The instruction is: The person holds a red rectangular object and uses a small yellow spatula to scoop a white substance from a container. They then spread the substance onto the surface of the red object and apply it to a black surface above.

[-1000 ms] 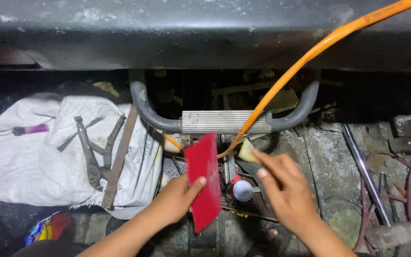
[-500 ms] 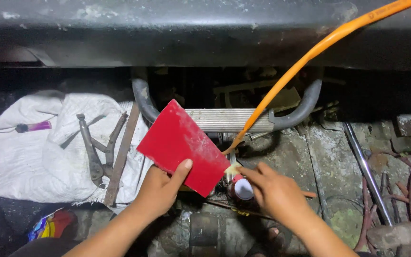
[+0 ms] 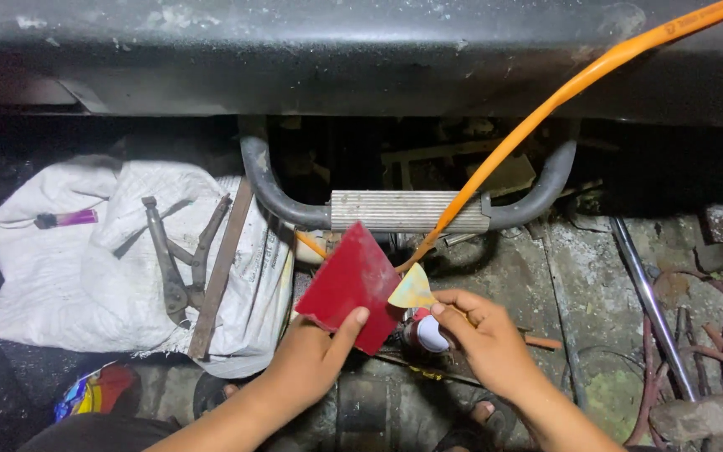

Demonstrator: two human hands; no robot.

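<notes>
My left hand (image 3: 315, 362) holds a flat red square sheet (image 3: 349, 285) by its lower edge, thumb on top, tilted over the floor. My right hand (image 3: 483, 339) pinches a small yellowish triangular scraper (image 3: 412, 290) whose tip touches the red sheet's right edge. Just below the two, a small red can with a white cap (image 3: 425, 331) stands on the ground, partly hidden by my right fingers.
A grey U-shaped metal step bar with a ribbed tread (image 3: 403, 210) lies ahead, crossed by an orange hose (image 3: 546, 109). Left, a white sack (image 3: 85, 268) carries large pliers (image 3: 179, 259), a flat metal bar (image 3: 221, 269) and a purple lighter (image 3: 67, 219). Rods and rusty wire (image 3: 671, 310) lie right.
The red sheet was swung from edge-on to broad and tilted left, and now sits lower and closer to my right hand. The yellowish scraper has come up against its edge.
</notes>
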